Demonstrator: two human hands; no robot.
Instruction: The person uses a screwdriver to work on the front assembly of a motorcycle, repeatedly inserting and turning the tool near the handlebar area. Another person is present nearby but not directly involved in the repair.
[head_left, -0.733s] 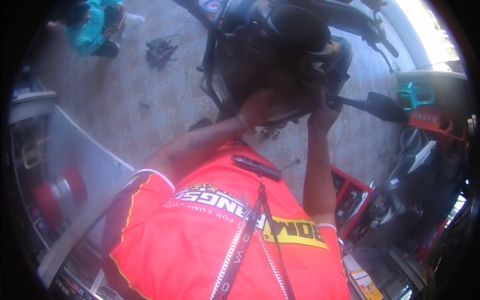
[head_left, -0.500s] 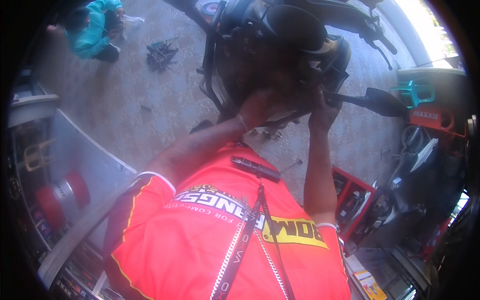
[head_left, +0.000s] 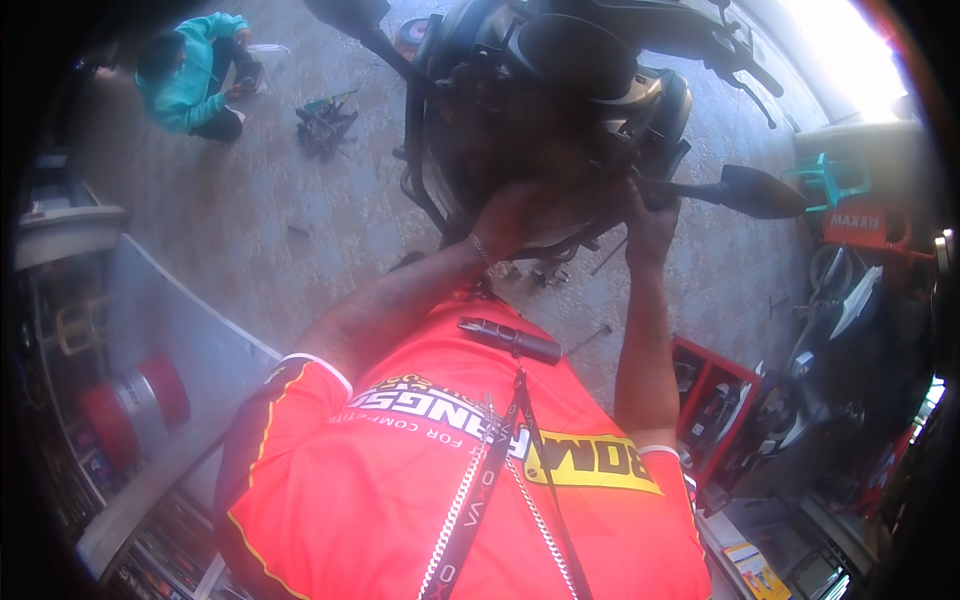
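A dark motorcycle (head_left: 575, 60) stands in front of me, its front end toward my body. My left hand (head_left: 512, 215) reaches into the shadowed front of it, and its fingers are hidden there. At the right side of the front, below the base of a black mirror (head_left: 762, 192), my right hand (head_left: 650, 215) is closed with its fingers curled. What it grips is too dark to make out. A thin dark rod (head_left: 608, 257) slants down beside this hand; whether the hand holds it is unclear.
On the tiled floor lie a pile of dark parts (head_left: 326, 122) and some small parts (head_left: 548, 273). A person in teal (head_left: 190, 85) crouches at the far left. A red toolbox (head_left: 712, 400) is at the right, with a teal stool (head_left: 828, 182) farther off. A counter (head_left: 190, 300) flanks my left.
The thin rod now shows beside my right hand. Both hands stay at the motorcycle's front. The person in teal has shifted slightly, and the whole view has moved a little.
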